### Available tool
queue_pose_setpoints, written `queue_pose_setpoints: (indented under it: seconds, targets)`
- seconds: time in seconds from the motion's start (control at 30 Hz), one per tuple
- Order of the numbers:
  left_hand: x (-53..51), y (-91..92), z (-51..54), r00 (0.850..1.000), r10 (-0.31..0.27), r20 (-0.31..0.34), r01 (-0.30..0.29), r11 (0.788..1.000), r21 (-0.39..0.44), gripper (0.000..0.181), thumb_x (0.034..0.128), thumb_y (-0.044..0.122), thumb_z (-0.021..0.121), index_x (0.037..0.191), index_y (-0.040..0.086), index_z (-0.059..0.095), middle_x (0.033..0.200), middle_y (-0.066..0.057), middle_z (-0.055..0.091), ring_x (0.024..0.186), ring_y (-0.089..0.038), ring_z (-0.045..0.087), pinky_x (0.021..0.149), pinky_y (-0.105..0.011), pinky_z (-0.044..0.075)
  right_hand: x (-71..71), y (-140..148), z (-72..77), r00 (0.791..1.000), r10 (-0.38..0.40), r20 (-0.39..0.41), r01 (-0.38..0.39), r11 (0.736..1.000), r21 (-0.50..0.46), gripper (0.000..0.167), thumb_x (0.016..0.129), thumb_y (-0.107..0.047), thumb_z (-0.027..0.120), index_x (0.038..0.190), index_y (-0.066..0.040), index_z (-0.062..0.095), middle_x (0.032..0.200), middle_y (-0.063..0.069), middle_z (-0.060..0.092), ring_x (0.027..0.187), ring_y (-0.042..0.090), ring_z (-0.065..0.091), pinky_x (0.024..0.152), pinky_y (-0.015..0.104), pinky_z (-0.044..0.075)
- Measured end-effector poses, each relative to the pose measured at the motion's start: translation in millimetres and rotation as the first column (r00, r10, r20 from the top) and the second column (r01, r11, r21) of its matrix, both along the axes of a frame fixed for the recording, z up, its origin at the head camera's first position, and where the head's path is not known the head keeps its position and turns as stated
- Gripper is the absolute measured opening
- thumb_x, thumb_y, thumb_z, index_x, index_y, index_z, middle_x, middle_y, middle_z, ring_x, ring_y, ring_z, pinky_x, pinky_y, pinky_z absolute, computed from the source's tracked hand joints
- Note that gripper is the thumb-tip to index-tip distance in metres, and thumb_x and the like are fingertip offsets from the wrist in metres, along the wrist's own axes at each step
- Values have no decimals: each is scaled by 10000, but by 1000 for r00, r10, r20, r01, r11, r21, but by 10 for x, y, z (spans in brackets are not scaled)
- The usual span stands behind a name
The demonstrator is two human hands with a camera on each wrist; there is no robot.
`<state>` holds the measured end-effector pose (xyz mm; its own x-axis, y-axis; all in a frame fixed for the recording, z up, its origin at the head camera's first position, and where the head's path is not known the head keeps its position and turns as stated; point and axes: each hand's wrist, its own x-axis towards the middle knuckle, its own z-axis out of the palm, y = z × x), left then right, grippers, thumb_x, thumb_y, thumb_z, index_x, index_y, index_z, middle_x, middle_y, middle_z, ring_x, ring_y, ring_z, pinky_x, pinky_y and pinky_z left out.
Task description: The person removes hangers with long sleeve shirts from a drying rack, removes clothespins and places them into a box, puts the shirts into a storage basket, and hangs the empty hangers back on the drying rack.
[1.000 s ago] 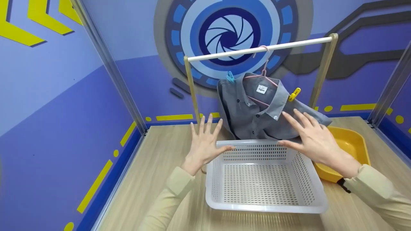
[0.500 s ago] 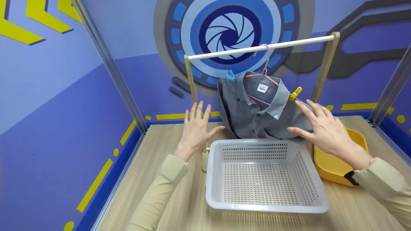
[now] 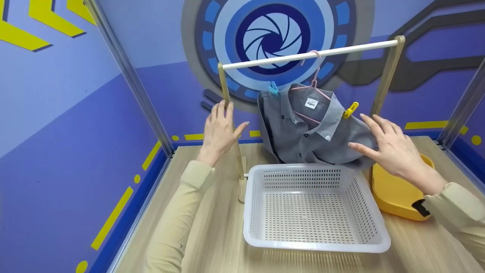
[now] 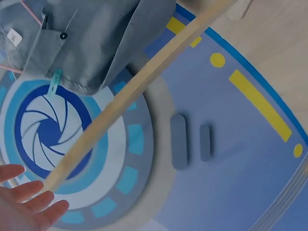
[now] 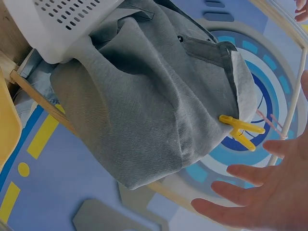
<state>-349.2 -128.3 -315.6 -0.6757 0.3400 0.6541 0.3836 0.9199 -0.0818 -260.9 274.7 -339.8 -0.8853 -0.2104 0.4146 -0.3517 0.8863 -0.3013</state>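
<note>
A grey button shirt [image 3: 291, 132] hangs tilted on a pink hanger [image 3: 314, 81], hooked over the white bar of a wooden rack [image 3: 288, 57]. A blue clothespin [image 3: 273, 88] is on one shoulder and a yellow clothespin [image 3: 351, 110] on the other; both show in the wrist views too. My left hand [image 3: 219, 131] is beside the rack's left post, fingers extended and holding nothing; whether it touches the post I cannot tell. Near the shirt's right sleeve, my right hand [image 3: 396, 151] has its fingers spread, with nothing in it.
A white perforated basket [image 3: 316, 245] stands in front of the shirt on the wooden table [image 3: 212, 235]. To its right lies a yellow bin [image 3: 398, 197], partly behind my right arm. Patterned panels and metal posts enclose the table.
My left hand has moved up and left, from beside the basket to the rack's left post. My right hand has shifted right, away from the shirt's collar.
</note>
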Motion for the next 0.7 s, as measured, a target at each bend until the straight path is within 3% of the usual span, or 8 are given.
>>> queue_pose_setpoints:
  seconds: [0.23, 0.47, 0.7]
  targets:
    - [-140, -56, -20, 999, 5, 43, -10, 990, 138, 655, 914, 496, 420, 1288, -42, 402, 1268, -231, 381, 1130, -335, 388, 779, -389, 450, -42, 44, -18, 999, -4, 35, 5, 999, -33, 799, 838, -523, 549, 1456, -212, 149, 1412, 254, 170, 1208, 512, 164, 859, 687, 156]
    - [-233, -131, -68, 986, 14, 165, -54, 969, 242, 653, 917, 479, 425, 1327, -23, 345, 1282, -209, 352, 1153, -324, 361, 824, -402, 418, -82, 77, -27, 999, -10, 52, 13, 999, -44, 803, 838, -528, 546, 1456, -201, 149, 1405, 267, 169, 1201, 523, 162, 867, 683, 144]
    - [-311, -174, -68, 974, -1, 228, -79, 938, 339, 673, 905, 485, 448, 1340, -13, 320, 1273, -197, 361, 1138, -324, 377, 822, -396, 423, -140, 117, -28, 997, -12, 83, 18, 998, -65, 806, 841, -529, 540, 1455, -184, 151, 1400, 279, 166, 1190, 533, 162, 866, 682, 141]
